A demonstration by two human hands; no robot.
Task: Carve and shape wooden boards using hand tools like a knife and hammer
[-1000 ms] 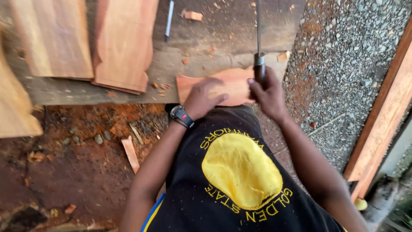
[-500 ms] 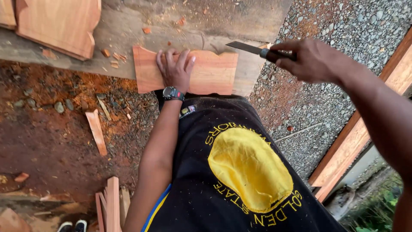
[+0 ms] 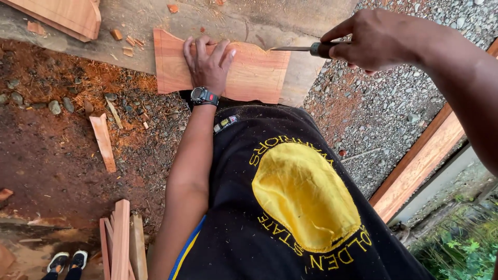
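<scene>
A reddish wooden board (image 3: 254, 72) with a curved cut edge lies on a rough concrete slab (image 3: 270, 21). My left hand (image 3: 207, 59), with a black watch on the wrist, presses flat on the board's middle, fingers spread. My right hand (image 3: 373, 39) is raised at the upper right and grips a long knife (image 3: 306, 49) by its dark handle. The blade points left, its tip at the board's top right corner.
Another wooden board (image 3: 67, 15) lies at the top left on the slab, with wood chips (image 3: 127, 41) around it. A loose wood strip (image 3: 104, 140) and stacked offcuts (image 3: 122, 243) lie on the dirt. Gravel (image 3: 373, 114) and a wooden beam (image 3: 420, 161) are at right.
The view has shifted, so the board sits more centred. My right hand with the knife has come down from upright, the blade now level at the board's right edge. My left hand stays pressing the board.
</scene>
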